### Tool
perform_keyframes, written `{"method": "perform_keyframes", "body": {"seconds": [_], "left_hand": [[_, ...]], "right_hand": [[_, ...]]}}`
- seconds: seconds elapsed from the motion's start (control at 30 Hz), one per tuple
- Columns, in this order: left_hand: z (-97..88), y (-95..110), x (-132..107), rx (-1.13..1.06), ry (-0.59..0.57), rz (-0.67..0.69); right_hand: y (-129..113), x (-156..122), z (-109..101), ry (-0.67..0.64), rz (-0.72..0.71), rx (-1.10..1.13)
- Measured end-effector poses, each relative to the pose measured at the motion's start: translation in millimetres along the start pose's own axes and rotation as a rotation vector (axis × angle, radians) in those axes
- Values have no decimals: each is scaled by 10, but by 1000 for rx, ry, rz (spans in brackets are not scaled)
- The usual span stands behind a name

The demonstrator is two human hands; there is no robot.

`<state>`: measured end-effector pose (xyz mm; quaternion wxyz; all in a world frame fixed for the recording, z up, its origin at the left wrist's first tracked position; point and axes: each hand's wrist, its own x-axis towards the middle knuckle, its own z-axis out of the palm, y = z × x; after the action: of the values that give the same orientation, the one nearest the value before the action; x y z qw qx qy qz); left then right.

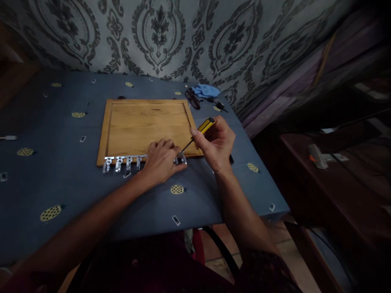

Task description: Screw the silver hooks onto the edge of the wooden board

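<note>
A wooden board [146, 126] with a raised frame lies flat on the table. Along its near edge runs a metal hook rail [128, 157] with several silver hooks. My left hand [161, 160] is closed over the rail's right part, fingers on the board and thumb by the end hooks, hiding the hooks beneath it. Between the thumb and fingers of my right hand [216, 142] is a screwdriver [206, 125] with a yellow and black handle. It slants down to the left, its tip at the rail's right end; the screw there is too small to make out.
Sunglasses [193, 99], a blue cloth [206, 90] and keys [218, 104] lie behind the board at the right. A dark object [231, 159] shows partly beside my right wrist. The pineapple-print tablecloth [61, 175] ends at the near and right edges. Patterned fabric hangs behind.
</note>
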<state>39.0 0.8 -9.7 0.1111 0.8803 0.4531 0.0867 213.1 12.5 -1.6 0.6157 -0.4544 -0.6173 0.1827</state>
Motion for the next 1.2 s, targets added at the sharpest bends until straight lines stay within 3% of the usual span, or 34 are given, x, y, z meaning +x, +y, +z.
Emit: {"method": "perform_keyframes", "body": {"seconds": [0.3, 0.67, 0.97, 1.2], "left_hand": [[-8, 7, 2, 15, 2, -3], [-4, 1, 11, 6, -5, -5], [-10, 8, 7, 13, -6, -10], [-13, 7, 12, -4, 11, -8]], "right_hand": [[-46, 8, 15, -27, 97, 46], [-174, 125, -229, -356, 241, 185], [-46, 39, -43, -117, 156, 128], [-105, 66, -82, -194, 175, 125]]}}
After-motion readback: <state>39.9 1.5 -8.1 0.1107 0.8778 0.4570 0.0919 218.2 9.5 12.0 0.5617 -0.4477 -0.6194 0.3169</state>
